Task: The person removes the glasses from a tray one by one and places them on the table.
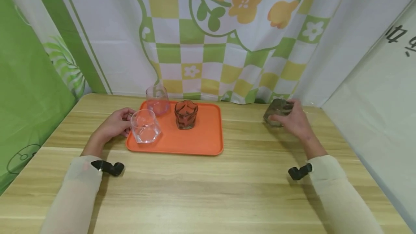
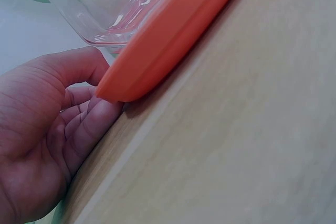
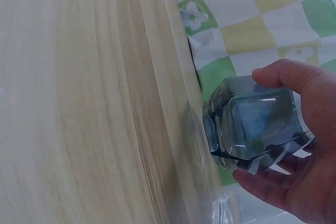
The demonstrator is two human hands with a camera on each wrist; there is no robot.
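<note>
Four glasses share a pale wooden table [image 1: 208, 190] with straight, fine grain. Three of them stand on a smooth orange tray [image 1: 201, 140], a rounded rectangle of matte plastic with a low raised lip. Nearest the tray's front left corner is a clear faceted glass [image 1: 145, 126], thick-walled and angular, showing nothing inside. Behind it, at the back left corner, stands a taller pink-tinted glass [image 1: 157, 100], and just to its right an amber glass [image 1: 186, 114] with wavy, lobed sides; neither shows any contents.

Left of the tray, the left hand [image 1: 113, 124] lies against the tray's left edge beside the clear faceted glass. The left wrist view shows its fingers [image 2: 92, 124] loosely bent under the tray's rounded corner, the thumb lying near the rim; they close on nothing that I can make out.

Well apart from the tray, near the table's far right edge, the right hand [image 1: 292, 120] grips a smoky grey glass [image 1: 276, 111]. In the right wrist view this glass [image 3: 252, 124] is squat with flat facets and a heavy base, held between thumb on one side and curled fingers on the other. Nothing is visible inside it.

Behind the table hangs a cloth backdrop [image 1: 227, 35] printed with green and yellow checks and orange flowers.
</note>
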